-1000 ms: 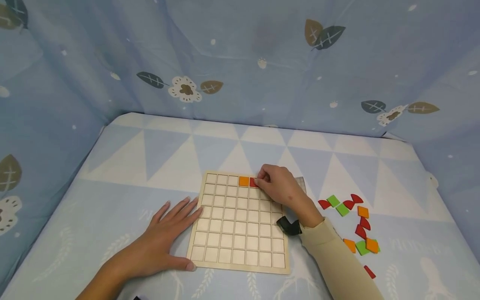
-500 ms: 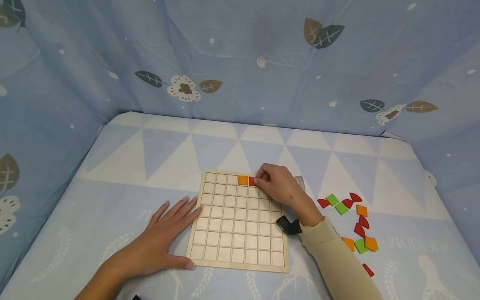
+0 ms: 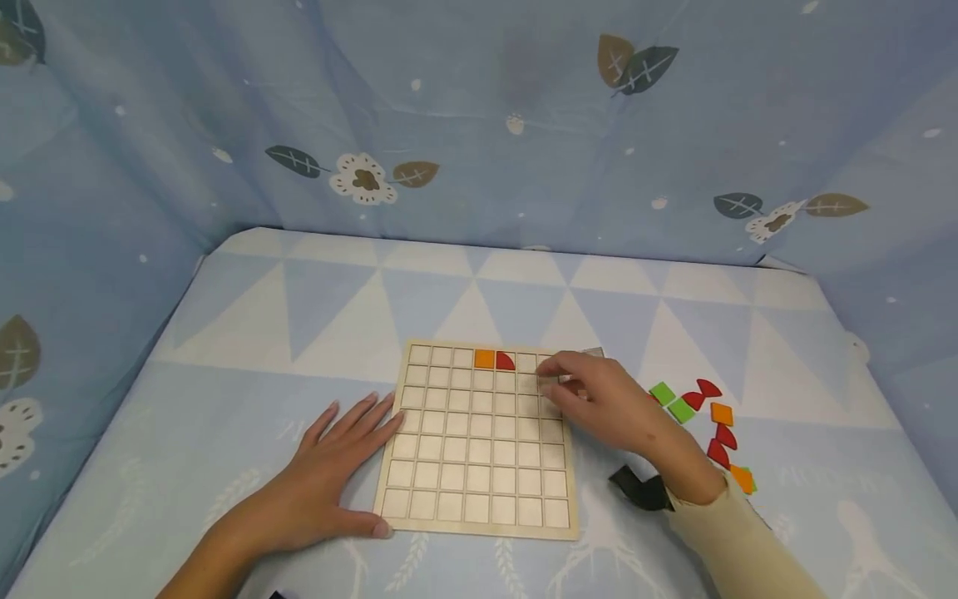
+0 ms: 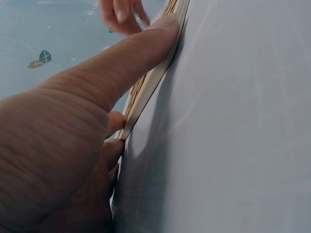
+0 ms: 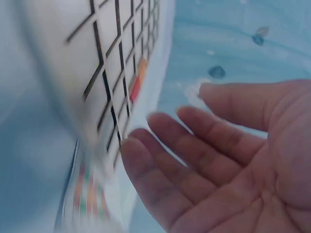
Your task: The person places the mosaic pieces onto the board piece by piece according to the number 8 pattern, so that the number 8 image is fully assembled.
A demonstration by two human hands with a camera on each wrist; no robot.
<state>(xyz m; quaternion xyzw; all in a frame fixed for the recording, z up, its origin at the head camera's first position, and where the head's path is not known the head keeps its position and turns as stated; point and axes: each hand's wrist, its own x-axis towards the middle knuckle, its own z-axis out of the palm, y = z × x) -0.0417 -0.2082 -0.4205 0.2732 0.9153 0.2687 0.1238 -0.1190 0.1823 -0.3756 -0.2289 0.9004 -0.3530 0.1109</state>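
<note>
A light wooden grid board (image 3: 479, 451) lies flat on the cloth-covered table. In its far row sit an orange square tile (image 3: 484, 358) and, directly right of it, a red quarter-circle tile (image 3: 505, 361). My left hand (image 3: 318, 487) is spread at the board's left side, fingertips on the edge and thumb at the near left corner; the left wrist view shows the thumb (image 4: 141, 48) along the board's side. Over the board's far right part is my right hand (image 3: 606, 408), fingers loosely bent with nothing between them, as the right wrist view also shows.
Right of the board lie loose tiles: green squares (image 3: 682, 410), red quarter-circles (image 3: 708, 388) and orange squares (image 3: 722, 413), some partly behind the right forearm. A card with coloured marks (image 5: 90, 196) sits beyond the board's right edge. Patterned blue curtain (image 3: 479, 125) hangs behind the table.
My right hand has let go of the red quarter-circle tile, which stays in the far row, and has moved right and slightly nearer. The left hand keeps its place.
</note>
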